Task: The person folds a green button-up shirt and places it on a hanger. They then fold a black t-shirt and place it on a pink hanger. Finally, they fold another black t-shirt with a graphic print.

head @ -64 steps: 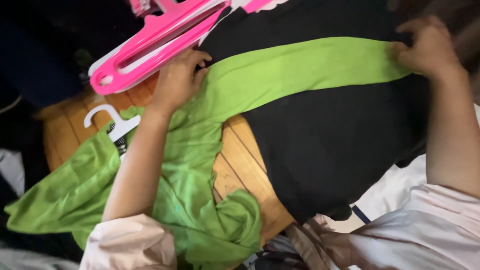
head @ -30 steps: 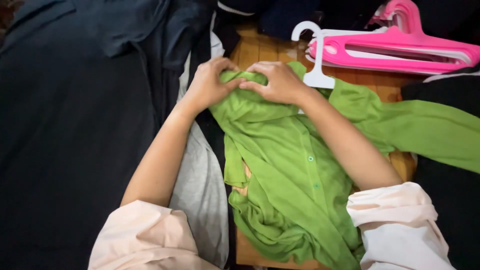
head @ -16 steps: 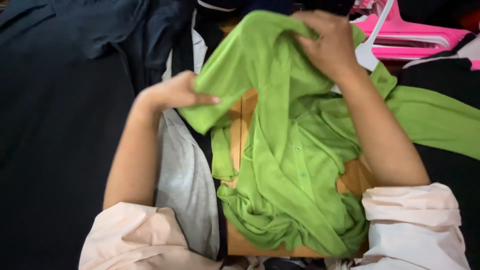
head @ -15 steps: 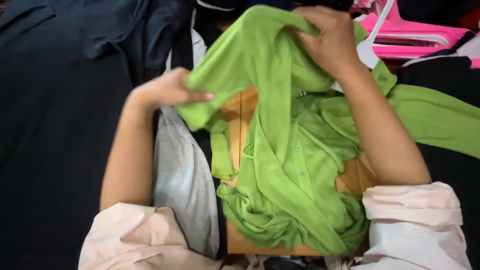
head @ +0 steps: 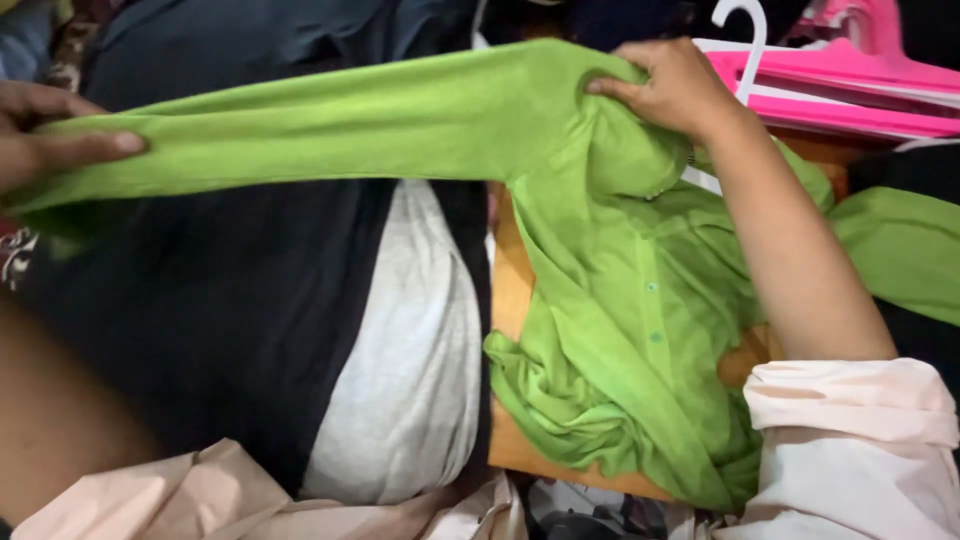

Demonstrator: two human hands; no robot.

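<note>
**Sleeve pulled long and tight**

Hands are holding the green shirt [head: 620,300] at two spots. The left hand [head: 50,135] is far out at the left edge, pinching the end of the sleeve [head: 300,120] with the fingers closed on it. The right hand [head: 675,90] is gripping the shirt near the shoulder, fingers curled tight around a bunch of cloth. The sleeve is stretching flat between them, up in the air over a black cloth [head: 220,300] and a grey cloth [head: 410,350]. The rest of the shirt is lying crumpled on the wooden bench [head: 510,290], with its small buttons showing.

I think the sleeve could slip out, because the left hand is only holding it by the tip. Pulling too hard could stretch the cloth or strain the seam. The right arm is resting over the shirt body, so the shirt could get more wrinkled under it. The pink hangers [head: 840,85] and a white hanger [head: 745,30] are lying just beside the right hand, and a hook could catch the cloth.

Half a second ago the hands were close together, with the shirt folded over in a lump between them. Now the left hand is far away and the sleeve is drawn out long.
</note>
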